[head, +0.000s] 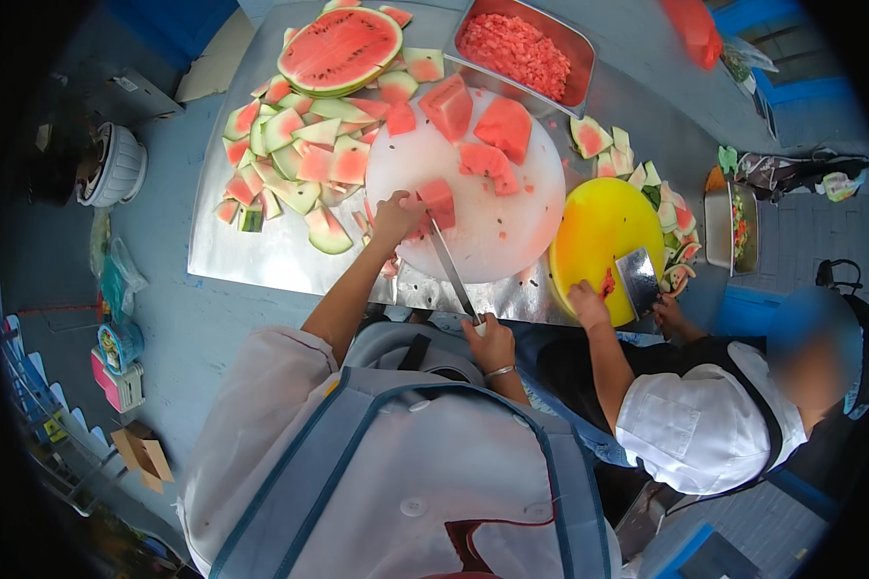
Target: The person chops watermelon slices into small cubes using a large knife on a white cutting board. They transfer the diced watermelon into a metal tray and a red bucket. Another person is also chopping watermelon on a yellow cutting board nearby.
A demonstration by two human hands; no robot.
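Observation:
My right hand (491,346) grips the pale handle of a long kitchen knife (450,269). The blade slants up and left, its tip by a watermelon chunk (436,203) on a round white cutting board (471,239). On that chunk's left side rest the fingers of my left hand (400,217); its fingertips are partly hidden, so a firm hold is unclear. Several larger peeled pieces of red watermelon flesh (504,130) lie at the board's far side. Seeds and small scraps dot its surface.
Heaped rinds (290,145) cover the metal table (221,246) on the left, beside a halved watermelon (342,47). A steel pan (585,65) of diced watermelon stands behind. At right, a co-worker (710,412) holds a cleaver (639,281) over a yellow board (601,231).

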